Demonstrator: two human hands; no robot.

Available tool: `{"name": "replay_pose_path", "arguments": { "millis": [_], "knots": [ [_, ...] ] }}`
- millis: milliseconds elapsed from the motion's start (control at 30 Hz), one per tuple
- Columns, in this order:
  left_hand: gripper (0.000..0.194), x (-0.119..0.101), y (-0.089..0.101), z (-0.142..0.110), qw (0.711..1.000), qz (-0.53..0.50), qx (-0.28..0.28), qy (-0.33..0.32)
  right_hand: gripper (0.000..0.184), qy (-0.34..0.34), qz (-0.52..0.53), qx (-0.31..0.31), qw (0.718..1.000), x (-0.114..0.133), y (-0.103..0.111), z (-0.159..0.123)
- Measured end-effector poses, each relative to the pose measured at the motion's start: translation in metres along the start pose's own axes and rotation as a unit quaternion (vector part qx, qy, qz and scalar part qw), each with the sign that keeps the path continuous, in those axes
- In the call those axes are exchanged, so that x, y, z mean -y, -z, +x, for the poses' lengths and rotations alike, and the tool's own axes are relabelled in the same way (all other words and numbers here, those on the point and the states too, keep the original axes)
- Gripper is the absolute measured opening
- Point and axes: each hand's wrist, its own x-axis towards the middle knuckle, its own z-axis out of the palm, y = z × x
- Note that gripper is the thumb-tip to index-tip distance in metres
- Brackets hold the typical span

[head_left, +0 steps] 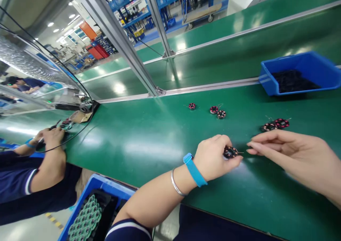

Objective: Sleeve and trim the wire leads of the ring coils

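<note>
My left hand (213, 155) is closed around a small wound motor stator (230, 152), black with copper windings, held just above the green table. Thin wire ends stick out from the stator toward the right. Facing them, my right hand (295, 159) has its thumb and fingertips pinched together; anything between them is too small to make out. Beyond the right hand lie two more stators (281, 123), side by side. Farther back, a pair of stators (214, 109) rests together, and a single stator (191, 106) sits to their left with its wires out.
A blue bin (298, 74) of dark parts stands at the back right. Metal posts (125, 45) rise from the table's rail. At lower left is a blue crate (93, 184) with a green panel of round boards. A co-worker's hands (53, 136) work at the far left near a black cable.
</note>
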Motion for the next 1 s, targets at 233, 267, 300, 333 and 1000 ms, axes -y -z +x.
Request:
{"name": "replay_pose_path", "arguments": {
  "millis": [233,267,300,333,1000],
  "knots": [
    [0.024,0.003,-0.004,0.0,0.998,-0.051,-0.026,-0.013,0.031,0.009,-0.014,-0.016,1.0,-0.009,-0.01,0.001],
    [0.026,0.004,-0.006,0.0,0.998,-0.059,-0.033,-0.014,0.029,0.013,-0.021,-0.019,1.0,-0.008,-0.01,0.0],
    [0.027,0.005,-0.007,0.0,0.997,-0.068,-0.04,-0.014,0.026,0.016,-0.028,-0.024,0.999,-0.006,-0.01,-0.001],
    [0.028,0.006,-0.008,0.0,0.996,-0.074,-0.046,-0.014,0.024,0.02,-0.034,-0.03,0.999,-0.005,-0.01,-0.002],
    [0.035,0.004,-0.009,0.003,0.994,-0.09,-0.053,-0.012,0.005,0.035,-0.061,-0.038,0.997,-0.004,-0.018,-0.001]
  ]
}}
